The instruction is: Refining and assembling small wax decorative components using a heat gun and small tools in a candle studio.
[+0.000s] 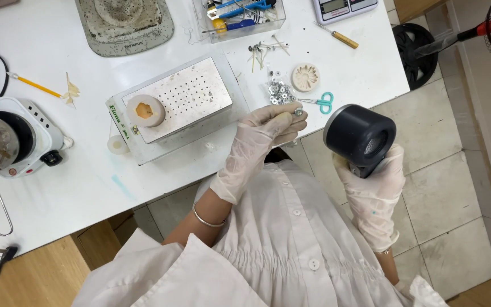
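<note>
From the head camera, the gloved left hand [265, 128] pinches a small metal piece [298, 112], too small to identify, at the bench's [58, 187] near edge beside a perforated metal box [186, 96]. The gloved right hand [373, 187] grips a black heat gun [360, 136] over the tiled floor [450, 170]. A hotplate [18, 136] at the left edge is partly cut off.

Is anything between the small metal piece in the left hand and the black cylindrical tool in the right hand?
Nothing visible. The left hand pinches a small metal piece at the table edge; the right hand holds the black cylindrical tool beside it, with only open floor showing in the gap.
</note>
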